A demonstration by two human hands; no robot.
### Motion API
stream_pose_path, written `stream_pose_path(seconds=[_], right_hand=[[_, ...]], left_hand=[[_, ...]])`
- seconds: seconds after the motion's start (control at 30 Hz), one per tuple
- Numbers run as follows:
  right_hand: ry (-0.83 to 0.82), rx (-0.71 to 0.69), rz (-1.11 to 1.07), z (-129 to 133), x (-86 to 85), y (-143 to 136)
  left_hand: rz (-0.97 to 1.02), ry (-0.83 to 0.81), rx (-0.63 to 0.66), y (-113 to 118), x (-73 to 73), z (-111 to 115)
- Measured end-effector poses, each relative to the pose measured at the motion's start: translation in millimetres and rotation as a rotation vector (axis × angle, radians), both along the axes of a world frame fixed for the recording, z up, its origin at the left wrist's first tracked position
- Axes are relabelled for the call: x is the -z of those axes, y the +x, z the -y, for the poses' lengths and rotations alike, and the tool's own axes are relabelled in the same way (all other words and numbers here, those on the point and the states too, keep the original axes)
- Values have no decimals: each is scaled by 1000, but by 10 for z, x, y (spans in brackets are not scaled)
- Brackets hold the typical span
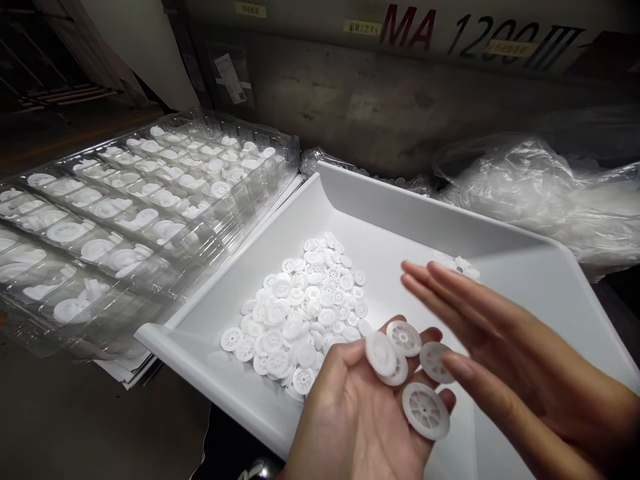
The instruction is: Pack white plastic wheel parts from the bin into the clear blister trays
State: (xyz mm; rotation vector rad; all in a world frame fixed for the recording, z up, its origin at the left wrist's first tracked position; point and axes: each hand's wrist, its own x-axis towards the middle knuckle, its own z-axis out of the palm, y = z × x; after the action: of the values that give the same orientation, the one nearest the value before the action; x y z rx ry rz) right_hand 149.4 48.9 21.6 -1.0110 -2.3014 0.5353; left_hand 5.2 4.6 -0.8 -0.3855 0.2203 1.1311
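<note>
My left hand is palm up over the scoop-shaped tray, holding several white plastic gears on its palm and fingers. One gear with spokes lies flat near the fingertips, and another gear is by the thumb. My right hand is just to the right, its fingers stretched out and thumb apart. The right thumb tip is at the edge of a gear; I cannot tell whether it touches. Below, a pile of white gears lies in the grey-white tray.
At left, a stack of clear plastic blister trays carries white parts in its compartments. A few white pieces lie by the tray's right wall. Clear plastic bags are heaped at right. A machine marked "MA 1200" stands behind.
</note>
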Motion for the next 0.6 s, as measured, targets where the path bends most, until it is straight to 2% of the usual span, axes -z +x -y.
stream_pose_path(seconds=[0.13,0.23,0.3,0.47,0.6], right_hand=[[205,40,38,55,70,-8],[276,43,83,26,124,-15],[287,38,105,33,146,-38],[258,-44,169,129,148,-58],[251,-139,129,43,119,71]], left_hand=[[-46,-86,56,-25,-36,6],[-24,-74,46,-32,-37,0],[-16,-37,47,-30,-26,-12],[-109,86,152,-25,8,-41],[-83,51,97,-8,25,-31]])
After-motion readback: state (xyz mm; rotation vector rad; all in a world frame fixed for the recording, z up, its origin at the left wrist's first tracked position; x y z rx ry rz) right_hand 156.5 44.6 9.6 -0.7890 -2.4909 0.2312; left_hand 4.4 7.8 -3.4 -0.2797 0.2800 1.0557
